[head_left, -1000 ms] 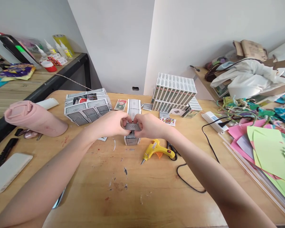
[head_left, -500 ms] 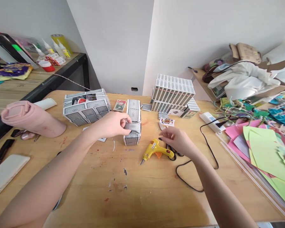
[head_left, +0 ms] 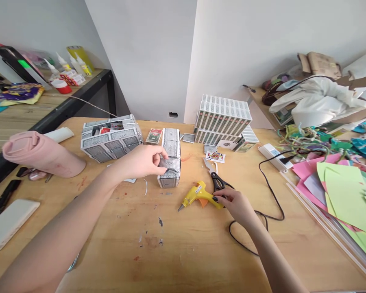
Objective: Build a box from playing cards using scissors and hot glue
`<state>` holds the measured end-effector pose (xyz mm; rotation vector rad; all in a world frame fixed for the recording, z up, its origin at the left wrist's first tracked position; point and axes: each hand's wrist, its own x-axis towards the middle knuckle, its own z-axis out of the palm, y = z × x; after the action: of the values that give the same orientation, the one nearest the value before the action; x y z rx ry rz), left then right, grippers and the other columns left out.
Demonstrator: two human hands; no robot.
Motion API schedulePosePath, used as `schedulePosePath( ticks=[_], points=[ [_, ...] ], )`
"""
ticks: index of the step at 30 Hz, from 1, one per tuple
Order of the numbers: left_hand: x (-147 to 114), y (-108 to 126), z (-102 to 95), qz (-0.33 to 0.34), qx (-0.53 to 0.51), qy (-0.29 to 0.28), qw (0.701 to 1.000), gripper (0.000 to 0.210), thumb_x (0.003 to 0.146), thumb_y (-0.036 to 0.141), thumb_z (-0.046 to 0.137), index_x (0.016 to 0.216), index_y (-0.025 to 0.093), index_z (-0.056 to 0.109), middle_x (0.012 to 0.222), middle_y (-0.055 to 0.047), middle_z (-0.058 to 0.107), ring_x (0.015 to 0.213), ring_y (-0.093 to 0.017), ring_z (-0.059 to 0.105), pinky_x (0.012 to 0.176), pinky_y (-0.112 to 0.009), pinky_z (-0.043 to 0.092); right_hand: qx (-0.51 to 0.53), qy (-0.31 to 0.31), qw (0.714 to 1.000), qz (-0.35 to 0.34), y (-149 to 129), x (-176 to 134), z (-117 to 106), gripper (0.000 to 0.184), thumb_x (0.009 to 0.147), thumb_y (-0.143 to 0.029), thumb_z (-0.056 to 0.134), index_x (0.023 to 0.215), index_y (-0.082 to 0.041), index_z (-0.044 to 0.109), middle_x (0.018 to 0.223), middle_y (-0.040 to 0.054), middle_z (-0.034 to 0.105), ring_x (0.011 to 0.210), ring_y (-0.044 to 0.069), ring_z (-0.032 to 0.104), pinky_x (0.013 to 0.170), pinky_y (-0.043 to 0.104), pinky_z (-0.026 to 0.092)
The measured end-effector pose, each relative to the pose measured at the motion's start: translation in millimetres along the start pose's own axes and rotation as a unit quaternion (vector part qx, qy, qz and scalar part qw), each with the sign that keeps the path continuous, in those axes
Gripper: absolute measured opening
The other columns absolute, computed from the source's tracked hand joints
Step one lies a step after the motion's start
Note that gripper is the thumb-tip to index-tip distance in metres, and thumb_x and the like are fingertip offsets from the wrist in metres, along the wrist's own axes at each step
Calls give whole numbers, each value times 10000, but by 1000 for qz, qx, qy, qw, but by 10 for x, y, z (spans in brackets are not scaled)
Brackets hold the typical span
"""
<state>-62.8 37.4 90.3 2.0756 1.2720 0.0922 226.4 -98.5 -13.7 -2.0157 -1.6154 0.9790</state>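
My left hand (head_left: 142,162) is closed in a pinch on the near end of a long narrow box made of playing cards (head_left: 171,143). The cards show grey patterned backs, and a flap or edge stands slightly raised under my fingertips. Over to the right, my right hand (head_left: 239,206) has its fingers closed around the handle end of a yellow glue gun (head_left: 197,193), which lies on its side with its nozzle toward the lower left. Black-handled scissors (head_left: 218,182) lie just behind the glue gun, partly covered by my right fingers.
A larger card-built box (head_left: 112,140) holds loose cards at the left. Stacked card packs (head_left: 222,118) stand at the back. A pink roll (head_left: 45,154), a power strip (head_left: 273,154), a black cord (head_left: 270,187) and coloured paper (head_left: 347,195) surround the work area.
My right hand has moved down and closed on the glue gun's handle, uncovering the scissors. The glue gun has shifted slightly. My left hand keeps its pinch on the card box.
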Motion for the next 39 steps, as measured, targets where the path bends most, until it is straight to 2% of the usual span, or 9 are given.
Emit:
schedulePosePath(
  ticks=[3,8,16,21,25,30,33,36,39],
  points=[
    [4,-28,13,-2,-7,3,1000,307,668,373,620,934,222,588,651,56,541,562,-107,468,558,-235,346,40,28,999,-10,83,-5,69,236,767,-337,555,859,-226,742,831,51,678,602,161,521,582,302,448],
    [22,-83,40,-2,-21,8,1000,306,674,372,634,941,231,587,632,70,519,545,-97,443,549,-231,334,149,15,988,33,204,11,159,268,729,-387,596,848,-189,732,798,58,669,423,96,493,387,243,399],
    [11,-77,40,-4,-23,6,1000,304,683,373,634,947,231,586,635,74,518,557,-95,447,549,-227,337,221,26,974,47,225,-59,201,337,749,-423,596,918,-148,696,425,-36,515,359,122,482,399,257,449],
    [9,-68,37,-1,-24,7,1000,304,684,371,631,948,229,583,639,74,518,563,-95,450,551,-228,344,107,48,993,-4,142,-83,166,389,753,-447,608,996,-157,699,557,-4,564,461,133,508,471,271,454],
    [24,-80,39,3,-23,3,1000,310,684,377,630,950,228,579,647,73,527,557,-94,449,553,-230,350,-33,85,992,-87,33,-78,219,318,709,-340,652,979,-184,713,845,60,664,558,142,551,589,297,486],
    [32,-69,34,4,-18,2,1000,309,683,386,628,945,230,578,646,71,531,557,-99,452,553,-233,348,-71,107,985,-112,49,-59,117,250,774,-313,541,914,-205,718,928,65,679,614,151,577,595,281,463],
    [26,-50,32,5,-15,2,1000,304,684,386,627,942,233,577,640,71,515,554,-100,444,553,-236,342,-65,184,979,-53,195,-8,-157,323,736,-433,583,906,-194,718,867,66,685,555,147,553,536,277,423],
    [22,-46,37,5,-12,9,1000,290,680,376,629,929,236,578,636,70,475,559,-101,431,556,-235,332,-68,274,956,82,405,71,-456,382,670,-502,622,871,-194,726,742,57,684,511,163,538,531,295,402],
    [22,-51,43,9,-1,21,1000,286,674,381,634,917,240,582,629,69,408,558,-102,402,553,-237,312,-99,298,937,154,626,141,-620,361,653,-489,611,832,-195,718,774,67,704,619,222,599,607,333,425]
  ],
)
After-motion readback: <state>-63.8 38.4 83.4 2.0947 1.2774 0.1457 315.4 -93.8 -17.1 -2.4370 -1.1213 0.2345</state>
